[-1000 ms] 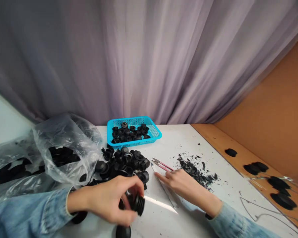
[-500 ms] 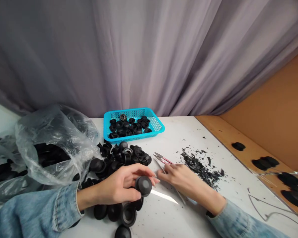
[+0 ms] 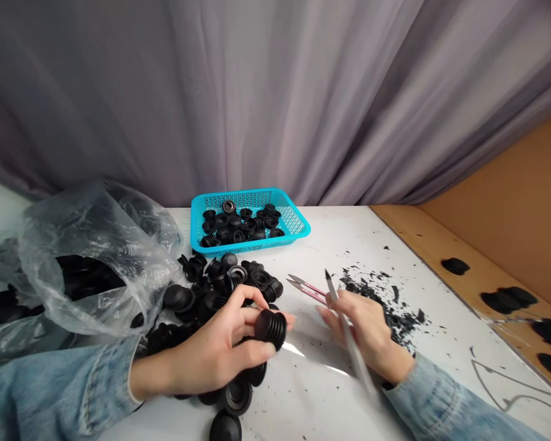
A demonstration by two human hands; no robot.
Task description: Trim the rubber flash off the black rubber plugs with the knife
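Note:
Between its thumb and fingers, my left hand (image 3: 215,352) grips a black ribbed rubber plug (image 3: 270,329), tilted so that its rings face right. My right hand (image 3: 365,324) is closed around a long slim pale tool (image 3: 349,337) with a dark pointed tip. Motion smears its lower end, and I cannot tell its exact kind. A pair of pink-handled thread snips (image 3: 307,288) lies on the table just left of that hand, its blades pointing away to the left. Under and behind my left hand spreads a pile of similar black plugs (image 3: 179,298).
A blue plastic basket (image 3: 298,226) holding more black plugs stands at the back. Black rubber scraps (image 3: 401,315) lie on the white table (image 3: 303,392) beside my right hand. On the left is a clear plastic bag (image 3: 110,229) with black pieces. Black parts (image 3: 509,300) rest on the brown board.
My right hand has picked the slim tool up off the table and moved right. My left hand has turned the plug, so its ribbed side now shows.

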